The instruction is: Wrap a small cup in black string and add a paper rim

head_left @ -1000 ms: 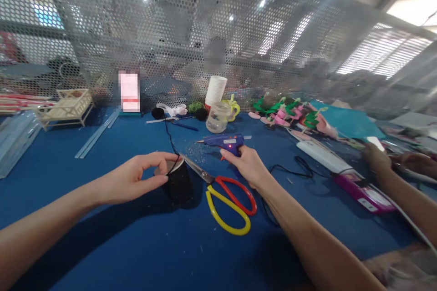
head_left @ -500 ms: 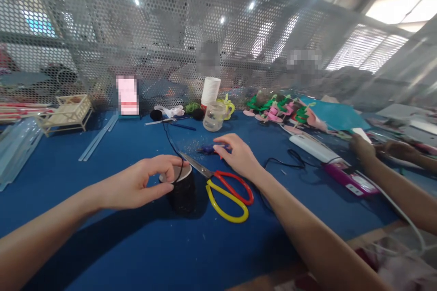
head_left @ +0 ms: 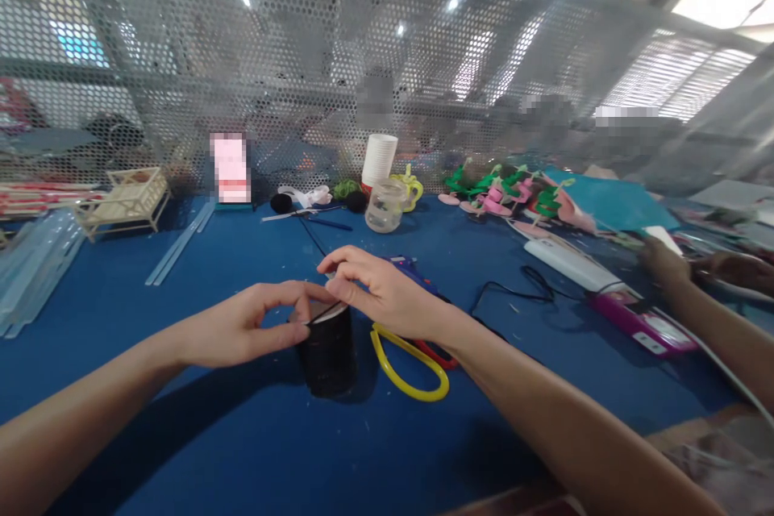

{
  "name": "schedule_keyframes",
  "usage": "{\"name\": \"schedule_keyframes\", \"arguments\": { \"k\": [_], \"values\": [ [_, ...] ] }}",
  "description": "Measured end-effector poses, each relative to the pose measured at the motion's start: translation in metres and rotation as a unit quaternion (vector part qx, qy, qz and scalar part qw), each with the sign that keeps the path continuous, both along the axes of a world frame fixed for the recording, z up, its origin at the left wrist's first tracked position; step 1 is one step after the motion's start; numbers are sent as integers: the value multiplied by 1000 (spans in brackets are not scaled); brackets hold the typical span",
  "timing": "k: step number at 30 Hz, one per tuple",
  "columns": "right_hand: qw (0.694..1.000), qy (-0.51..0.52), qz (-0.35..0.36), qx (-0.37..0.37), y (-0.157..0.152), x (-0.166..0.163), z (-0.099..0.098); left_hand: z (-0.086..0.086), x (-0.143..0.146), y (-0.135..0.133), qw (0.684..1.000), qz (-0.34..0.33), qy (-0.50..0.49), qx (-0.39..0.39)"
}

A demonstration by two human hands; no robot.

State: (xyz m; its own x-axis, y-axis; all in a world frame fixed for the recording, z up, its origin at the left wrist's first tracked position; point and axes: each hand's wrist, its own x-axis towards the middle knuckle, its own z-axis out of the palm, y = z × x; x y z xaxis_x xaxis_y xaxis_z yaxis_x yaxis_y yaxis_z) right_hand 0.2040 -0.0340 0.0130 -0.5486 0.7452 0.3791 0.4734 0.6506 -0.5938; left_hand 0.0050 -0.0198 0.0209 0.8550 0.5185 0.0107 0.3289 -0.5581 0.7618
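A paper cup wrapped in black yarn (head_left: 328, 359) stands on the blue table, its pale inside showing at the top. My left hand (head_left: 242, 324) pinches the cup's near-left rim, with fingers inside and thumb outside. Over the rim, my right hand (head_left: 378, 290) pinches the black yarn (head_left: 312, 235), which runs from the cup and back toward a black yarn ball (head_left: 281, 203). Under my right hand lie scissors with a yellow handle loop (head_left: 406, 375) and a red one, their blades hidden. A blue glue gun (head_left: 411, 270) is partly covered behind that hand.
A clear jar (head_left: 384, 208), stacked white cups (head_left: 380, 159) and a phone (head_left: 232, 169) stand at the back. A small cream rack (head_left: 130, 201) is left. On the right are green-and-pink craft pieces (head_left: 493, 192), a purple-and-white power strip (head_left: 641, 322) with cords, and another person's hand (head_left: 665, 262).
My right hand has moved left from the glue gun to the cup's rim and taken hold of the yarn, which is now pulled straighter. My left hand stays on the cup.
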Motion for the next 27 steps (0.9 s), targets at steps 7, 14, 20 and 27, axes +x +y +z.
{"name": "schedule_keyframes", "arguments": {
  "k": [7, 14, 20, 27],
  "values": [
    [999, 41, -14, 12, -11, 9, -4, -4, -1, 3, 997, -2, -27, -70],
    [989, 35, -88, -114, -20, 14, -11, -7, 0, 6, 991, 2, -46, -122],
    [985, 37, -102, -132, -21, 18, -19, -7, -1, 6, 990, -10, -39, -133],
    [986, 52, -89, -134, -22, 19, -24, -7, -2, 9, 989, -32, -45, -139]
  ]
}}
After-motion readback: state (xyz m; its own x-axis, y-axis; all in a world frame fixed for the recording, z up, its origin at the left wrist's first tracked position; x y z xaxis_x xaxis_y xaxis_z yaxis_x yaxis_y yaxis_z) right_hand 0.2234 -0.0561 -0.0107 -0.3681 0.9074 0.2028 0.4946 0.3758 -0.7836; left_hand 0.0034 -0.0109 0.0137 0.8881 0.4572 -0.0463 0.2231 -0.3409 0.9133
